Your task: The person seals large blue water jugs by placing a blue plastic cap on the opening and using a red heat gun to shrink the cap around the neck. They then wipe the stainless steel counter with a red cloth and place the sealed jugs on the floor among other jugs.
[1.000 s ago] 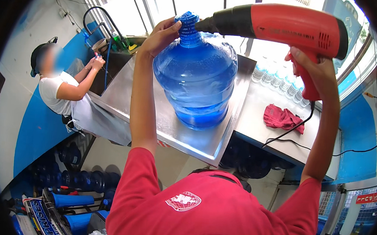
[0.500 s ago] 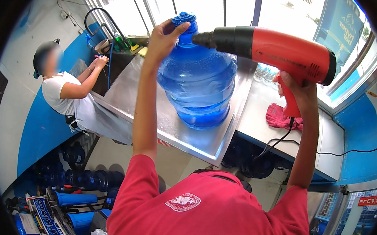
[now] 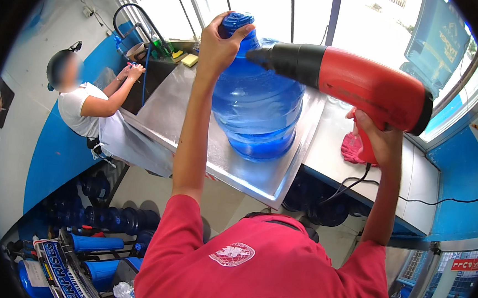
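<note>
A large blue translucent water jug stands upright on a stainless steel counter. My left hand grips its neck, which has a blue plastic wrap around the top, with thumb and fingers on either side. My right hand holds a red-and-black heat gun by its handle. The gun's black nozzle points left at the neck, just below my left thumb; whether it touches cannot be told. A black cord hangs from the handle.
A co-worker in white stands left at a dark sink, holding something small near a black faucet. A crumpled red cloth lies on the white side counter. Dark blue jugs and blue filter housings sit below.
The heat gun and my right hand have moved down, the nozzle now aimed lower on the neck. My left hand has shifted round the neck, its thumb now across the front. The co-worker's hands shifted slightly.
</note>
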Available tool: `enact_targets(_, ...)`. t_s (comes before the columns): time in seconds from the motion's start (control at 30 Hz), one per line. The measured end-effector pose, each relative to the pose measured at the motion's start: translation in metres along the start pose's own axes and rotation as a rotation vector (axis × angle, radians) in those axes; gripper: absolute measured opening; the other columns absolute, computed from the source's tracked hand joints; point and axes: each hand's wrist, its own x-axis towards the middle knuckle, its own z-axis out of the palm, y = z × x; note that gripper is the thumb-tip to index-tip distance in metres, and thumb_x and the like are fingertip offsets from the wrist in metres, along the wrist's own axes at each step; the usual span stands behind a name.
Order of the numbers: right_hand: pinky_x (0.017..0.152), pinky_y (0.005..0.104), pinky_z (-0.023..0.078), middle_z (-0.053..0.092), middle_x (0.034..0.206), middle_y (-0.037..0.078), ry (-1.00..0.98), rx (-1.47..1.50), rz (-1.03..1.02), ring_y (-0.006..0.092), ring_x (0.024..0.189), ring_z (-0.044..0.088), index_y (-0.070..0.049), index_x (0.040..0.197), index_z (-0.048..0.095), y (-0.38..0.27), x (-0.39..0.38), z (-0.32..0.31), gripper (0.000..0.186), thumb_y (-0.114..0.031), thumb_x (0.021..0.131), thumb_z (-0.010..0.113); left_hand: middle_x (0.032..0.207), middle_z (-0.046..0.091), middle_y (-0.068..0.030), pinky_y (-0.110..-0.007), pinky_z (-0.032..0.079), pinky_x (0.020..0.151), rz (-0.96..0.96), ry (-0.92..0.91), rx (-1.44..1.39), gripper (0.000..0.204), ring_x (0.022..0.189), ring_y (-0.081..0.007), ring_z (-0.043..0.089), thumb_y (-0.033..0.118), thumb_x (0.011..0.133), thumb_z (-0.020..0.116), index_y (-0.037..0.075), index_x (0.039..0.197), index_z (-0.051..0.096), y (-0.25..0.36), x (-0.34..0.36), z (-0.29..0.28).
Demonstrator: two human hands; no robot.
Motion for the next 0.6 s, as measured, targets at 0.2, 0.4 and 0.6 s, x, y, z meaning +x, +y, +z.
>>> enact_targets(0.2, 0.056, 0.0261, 0.050, 0.069, 0.082, 0.007, 0.060, -0.043, 0.020, 0.0111, 0.061, 0.060, 0.000, 0.103, 0.065, -0.018, 0.006, -0.009, 0.020, -0.011, 0.087, 0.072, 0.118, 0.067, -0.0150, -0.034, 0.046, 0.102, -0.033, -0.617, -0.629, 0.060, 0.113, -0.0214, 0.062, 0.024, 0.081, 0.080, -0.002, 0.130, 0.057, -0.017, 0.029, -0.036)
enact_targets(0.4, 0.058, 0.0247, 0.051, 0.070, 0.081, 0.005, 0.140, -0.177, -0.004, 0.0101, 0.063, 0.062, -0.002, 0.099, 0.068, -0.030, 0.005, -0.001, 0.027, -0.021, 0.083, 0.079, 0.112, 0.069, -0.0120, -0.032, 0.047, 0.097, -0.009, -0.403, -0.182, 0.047, 0.106, -0.0190, 0.063, 0.021, 0.085, 0.077, 0.001, 0.124, 0.060, -0.025, 0.016, -0.027)
enact_targets(0.6, 0.059, 0.0249, 0.051, 0.070, 0.080, 0.004, 0.130, -0.251, 0.064, 0.0101, 0.063, 0.063, -0.002, 0.102, 0.068, -0.041, -0.002, 0.013, 0.032, -0.024, 0.081, 0.081, 0.101, 0.070, -0.0109, -0.034, 0.051, 0.090, 0.037, 0.059, -0.004, 0.045, 0.095, -0.0180, 0.066, 0.017, 0.080, 0.081, -0.001, 0.115, 0.060, -0.002, -0.018, 0.013)
